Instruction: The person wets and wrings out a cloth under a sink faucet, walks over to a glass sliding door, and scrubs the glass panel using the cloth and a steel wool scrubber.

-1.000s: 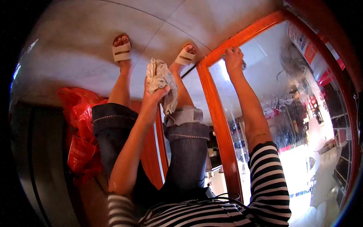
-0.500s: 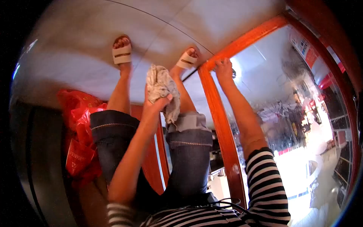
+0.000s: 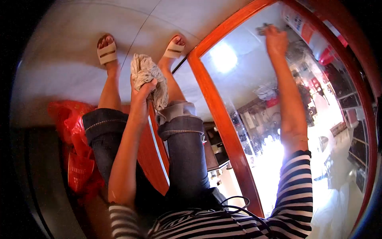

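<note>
A crumpled, off-white rag (image 3: 148, 75) is bunched in my left hand (image 3: 140, 95), which is closed around it above my knees. My right arm reaches out over the glass pane (image 3: 242, 75) of a door with an orange-red wooden frame (image 3: 217, 107). Near the far end of that pane, my right hand (image 3: 276, 42) is closed on a small grey wad (image 3: 264, 29) pressed to the glass. The wad is blurred, and the fingers partly cover it.
A red plastic bag (image 3: 75, 131) lies left of my legs. My feet, in white-strapped sandals (image 3: 106, 53), stand on the pale tiled floor (image 3: 67, 59). A black cable (image 3: 238, 198) loops at my waist. Bright light and shelves show in the glass.
My right hand has slid with the grey wad from the pane's near-left corner toward the upper right. The view has shifted right. My left hand keeps the rag.
</note>
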Demonstrator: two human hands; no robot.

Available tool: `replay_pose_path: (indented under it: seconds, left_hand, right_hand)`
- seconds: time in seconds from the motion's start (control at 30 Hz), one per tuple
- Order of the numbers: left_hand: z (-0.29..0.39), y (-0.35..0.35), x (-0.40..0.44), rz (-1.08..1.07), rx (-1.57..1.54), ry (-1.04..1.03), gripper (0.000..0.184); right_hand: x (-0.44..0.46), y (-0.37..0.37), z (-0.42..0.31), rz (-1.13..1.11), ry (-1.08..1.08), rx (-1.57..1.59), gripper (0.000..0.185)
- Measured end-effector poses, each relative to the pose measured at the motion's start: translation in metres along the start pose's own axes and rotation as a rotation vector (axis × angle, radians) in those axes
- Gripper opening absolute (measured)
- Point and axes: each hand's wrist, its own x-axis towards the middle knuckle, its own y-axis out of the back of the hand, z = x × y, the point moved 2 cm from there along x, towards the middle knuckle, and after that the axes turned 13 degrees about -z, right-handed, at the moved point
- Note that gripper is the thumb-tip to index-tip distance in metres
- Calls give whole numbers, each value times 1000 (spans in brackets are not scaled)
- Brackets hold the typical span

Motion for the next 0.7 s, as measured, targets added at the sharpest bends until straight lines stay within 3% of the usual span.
replay_pose_path:
  seconds: [0.1,0.17,0.2,0.23,0.27,0.3,0.37,0.43,0.5,0.6,0.67,0.7]
  left_hand:
    - [-3,9,4,-37,-20,-62,63]
    - [1,10,6,-42,-59,-60,63]
    - [2,9,4,-39,-86,-49,63]
    - [6,6,1,-42,-103,-48,63]
    - [9,7,0,-53,-119,-60,63]
    - [9,9,1,-64,-130,-74,63]
    - [3,11,3,-81,-167,-82,64]
    - [4,10,2,-92,-164,-103,63]
    - [3,11,3,-68,-165,-100,62]
    - [14,3,-3,-94,-149,-130,62]
    - [10,7,-2,-107,-175,-111,62]
    - [6,10,-1,-97,-183,-105,62]
  right_hand:
    - [-20,42,36,66,-54,-40,36]
    - [-84,44,12,-159,-287,598,34]
    - [-120,30,3,-348,-15,322,36]
    - [-161,38,-24,-519,-151,590,32]
    - [-202,9,-29,-568,81,336,33]
    - [-232,9,-43,-731,189,617,30]
    - [-288,-5,-44,-550,752,-220,27]
    - [-253,21,-19,-589,212,285,27]
    - [-194,67,33,-234,419,-130,37]
    - [-98,134,109,-12,-185,-195,36]
    - [-74,154,135,153,-18,-557,34]
    - [-76,155,121,106,-85,-536,34]
